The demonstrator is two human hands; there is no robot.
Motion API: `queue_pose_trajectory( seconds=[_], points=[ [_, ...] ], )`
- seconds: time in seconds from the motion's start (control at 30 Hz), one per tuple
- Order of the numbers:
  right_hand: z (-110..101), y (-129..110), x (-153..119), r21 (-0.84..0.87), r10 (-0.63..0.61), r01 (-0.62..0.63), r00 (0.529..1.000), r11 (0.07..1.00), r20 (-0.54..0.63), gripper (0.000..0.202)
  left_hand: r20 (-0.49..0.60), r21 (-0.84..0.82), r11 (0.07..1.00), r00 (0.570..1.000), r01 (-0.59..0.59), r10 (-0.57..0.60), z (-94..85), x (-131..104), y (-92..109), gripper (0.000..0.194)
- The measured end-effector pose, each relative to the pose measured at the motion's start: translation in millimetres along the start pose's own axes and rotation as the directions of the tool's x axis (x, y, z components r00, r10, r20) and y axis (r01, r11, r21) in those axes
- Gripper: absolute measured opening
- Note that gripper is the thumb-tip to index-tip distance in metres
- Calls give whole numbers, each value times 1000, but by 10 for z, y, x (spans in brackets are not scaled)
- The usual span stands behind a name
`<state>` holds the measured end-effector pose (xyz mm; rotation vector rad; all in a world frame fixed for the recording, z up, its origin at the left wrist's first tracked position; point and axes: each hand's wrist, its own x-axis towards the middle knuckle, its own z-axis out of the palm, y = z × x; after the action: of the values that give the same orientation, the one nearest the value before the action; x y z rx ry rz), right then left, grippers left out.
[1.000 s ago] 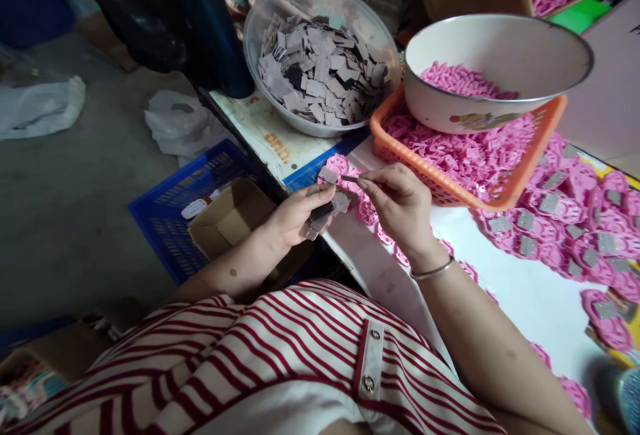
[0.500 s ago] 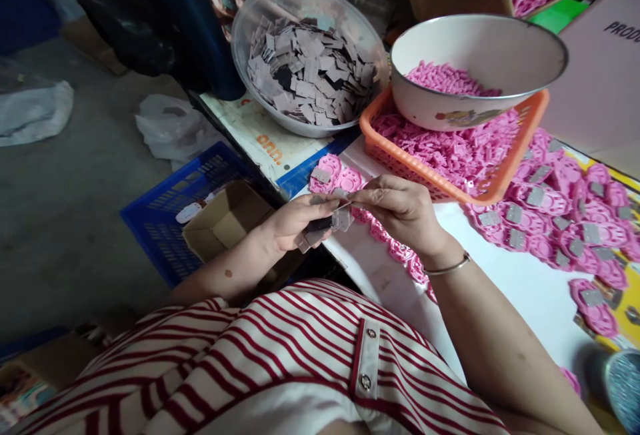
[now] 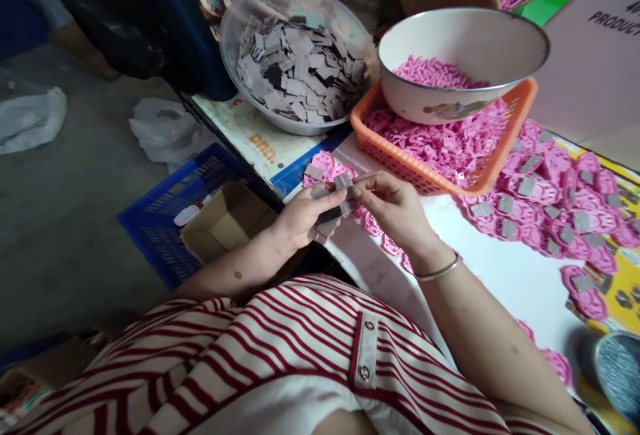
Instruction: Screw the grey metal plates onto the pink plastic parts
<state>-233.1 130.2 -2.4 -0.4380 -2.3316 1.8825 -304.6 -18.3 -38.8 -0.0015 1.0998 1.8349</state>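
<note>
Now, the fingers of the right hand (image 3: 393,201) bend together at the edge of the plates (image 3: 343,183); whether they pinch one, I cannot tell. The left hand (image 3: 304,216) holds these plates between its thumb and curled fingers. The right forearm (image 3: 483,318), with a bracelet (image 3: 439,272) near the wrist, slants over the white sheet (image 3: 525,298), where pink parts (image 3: 373,224) lie near both hands.

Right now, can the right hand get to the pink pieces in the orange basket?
Probably yes: the right hand is near the orange basket, and though the enamel bowl covers some pink pieces, those in front lie uncovered.
</note>
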Motion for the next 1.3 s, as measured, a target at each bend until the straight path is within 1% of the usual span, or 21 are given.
queue_pose_trajectory(
  seconds=[0.1,0.13,0.2,0.27,0.3,0.4,0.5,0.57,0.6,0.7,0.77,0.93,1.07,1.17,1.3],
  points=[
    [5,18,41,85,32,-20,990,996,-140,34,-24,19,1000,1000,12,-12,-17,-22,13,42],
    [-24,27,61,49,41,-33,985,998,-165,30,-53,16,1000,999,4,-3,-35,-31,30,42],
    [-114,52,99,-131,88,-109,984,985,-158,24,-120,5,1000,992,-26,27,-90,-45,82,42],
    [-207,95,124,-318,168,-198,979,927,-119,19,-177,-3,999,983,-52,51,-150,-52,142,42],
    [-240,124,132,-370,204,-228,974,901,-102,16,-195,-4,998,979,-58,56,-175,-53,168,41],
    [-270,211,150,-412,252,-267,963,871,-91,10,-203,-4,999,978,-52,50,-200,-60,196,41],
    [-232,217,148,-411,239,-272,962,870,-130,13,-148,-14,1000,989,-27,24,-155,-66,153,47],
    [-201,154,117,-377,227,-266,963,887,-144,23,-103,-9,1000,995,-2,1,-115,-63,110,50],
    [-187,110,93,-330,236,-263,964,907,-123,30,-87,-2,1000,996,8,-8,-97,-60,91,50],
    [-143,-1,11,-145,276,-270,961,952,20,50,-47,20,1000,999,16,-15,-62,-48,57,50],
    [-114,-22,-25,-39,289,-287,955,957,73,54,-23,34,999,1000,10,-9,-54,-44,49,51],
    [-73,47,-41,159,339,-350,936,923,89,52,26,81,996,999,35,-37,-66,-57,22,51],
    [-47,60,-85,214,320,-317,947,924,20,49,2,77,997,999,32,-32,-73,-57,-7,50],
    [-20,48,-143,237,292,-267,953,934,-75,51,-31,75,997,999,20,-17,-55,-46,-20,47],
    [-13,56,-203,240,240,-190,950,952,-200,50,-61,77,997,998,12,-8,-18,-33,-37,47]
  ],
)
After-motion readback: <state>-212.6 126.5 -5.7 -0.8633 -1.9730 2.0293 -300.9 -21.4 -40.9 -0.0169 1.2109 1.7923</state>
